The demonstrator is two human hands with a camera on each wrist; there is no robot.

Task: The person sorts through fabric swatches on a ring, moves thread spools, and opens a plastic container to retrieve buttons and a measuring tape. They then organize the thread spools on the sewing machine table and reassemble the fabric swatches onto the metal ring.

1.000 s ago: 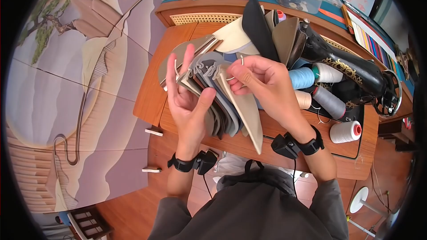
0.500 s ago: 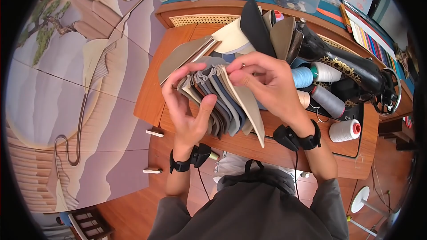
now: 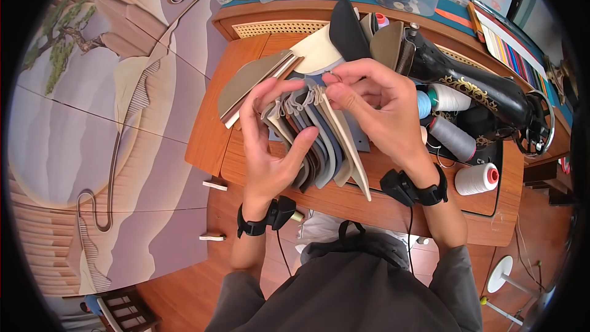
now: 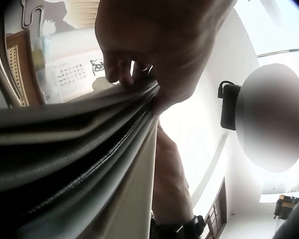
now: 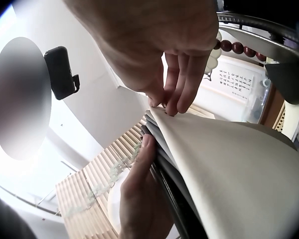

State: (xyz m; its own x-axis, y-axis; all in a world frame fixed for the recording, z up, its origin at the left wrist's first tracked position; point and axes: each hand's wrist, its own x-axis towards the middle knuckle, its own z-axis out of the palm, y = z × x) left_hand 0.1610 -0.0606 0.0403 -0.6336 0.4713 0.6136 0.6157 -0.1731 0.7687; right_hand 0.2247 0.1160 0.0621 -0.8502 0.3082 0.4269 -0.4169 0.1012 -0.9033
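1. Mid-frame, head view: your left hand (image 3: pixel 268 155) grips the panel stack (image 3: pixel 330 147), long axis slanting lower right; your right hand (image 3: pixel 384 101), nearer its cream panel (image 3: pixel 352 149), pinches a tiny item (image 3: pixel 334 77); spools (image 3: pixel 453 138) and sewing machine (image 3: pixel 482 92) sit right.
2. Lower left, left-wrist view: its folds (image 4: pixel 74 144) meet your left hand.
3. Centre, right-wrist view: your left thumb (image 5: pixel 142 157) presses just below.

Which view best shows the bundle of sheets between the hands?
The head view: it shows the bundle nearly whole, gathered top to lower ends, partly behind the left hand. The left wrist view shows its folds close up but cropped; the right wrist view, mostly the pale outer sheet, also cropped.
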